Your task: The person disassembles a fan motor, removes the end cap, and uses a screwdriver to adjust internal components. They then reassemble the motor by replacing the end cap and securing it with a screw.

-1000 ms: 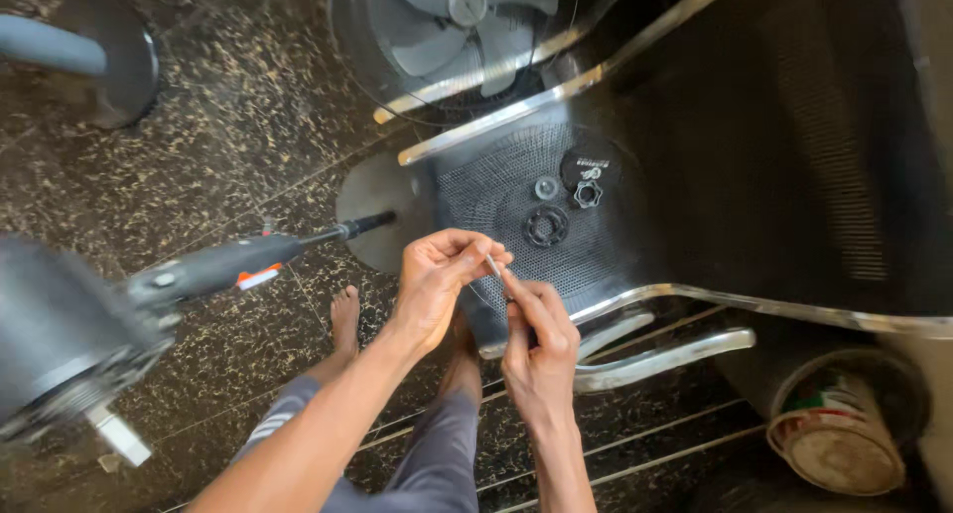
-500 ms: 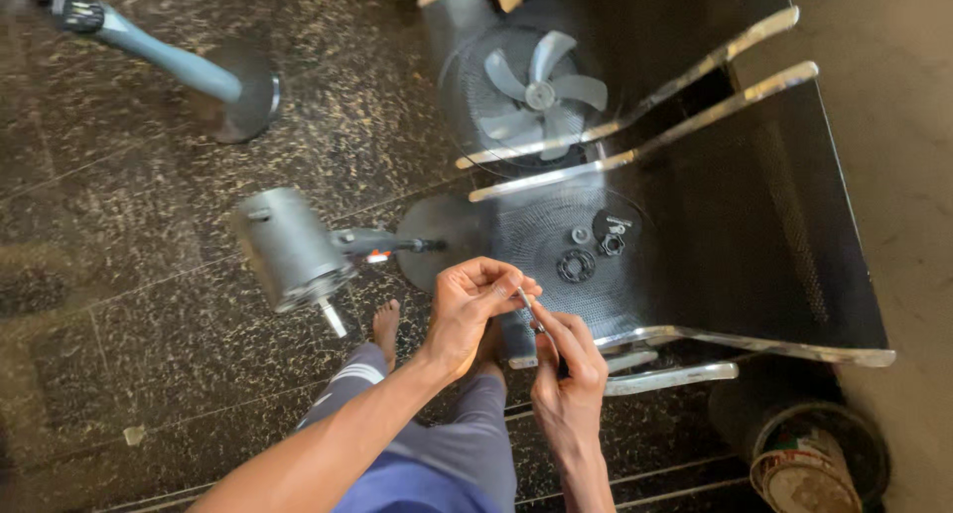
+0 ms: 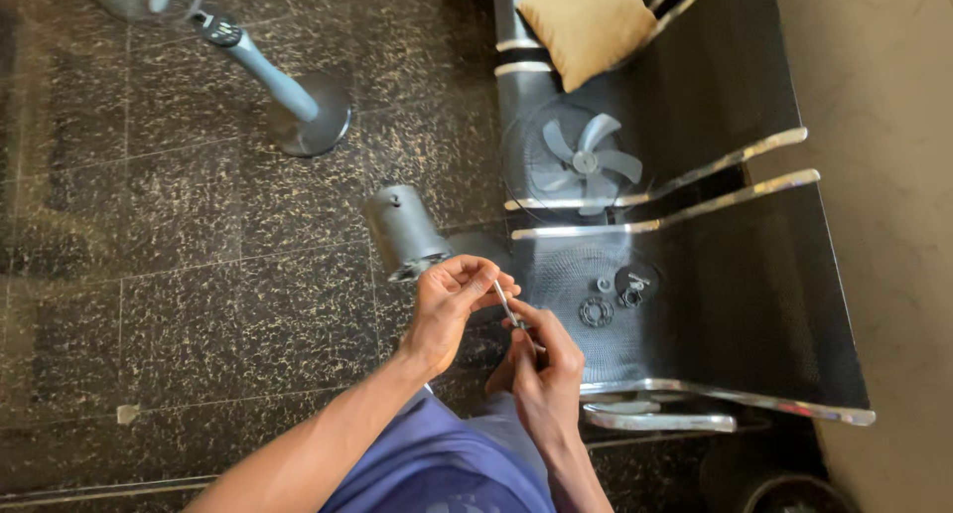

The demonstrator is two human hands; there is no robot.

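My left hand (image 3: 449, 299) and my right hand (image 3: 542, 369) meet in front of me and together pinch a thin metal rod (image 3: 506, 304), which looks like a small tool or pin. A grey fan motor housing (image 3: 405, 232) lies on the floor just beyond my left hand. On the black perforated bench seat (image 3: 695, 304) to the right of my hands lie a black ring nut (image 3: 594, 312) and a few small fan fittings (image 3: 631, 285). My knees in blue trousers show below.
A fan guard with grey blades (image 3: 592, 162) rests on the neighbouring seat, with a tan cushion (image 3: 586, 24) behind it. A fan stand with a round base (image 3: 308, 116) stands on the dark speckled floor at upper left. A cream wall (image 3: 884, 195) runs along the right.
The view has pulled back and tilted up, so the cushion and fan stand now show. My hands keep working the thin rod together; the motor housing appears closer to my left hand.
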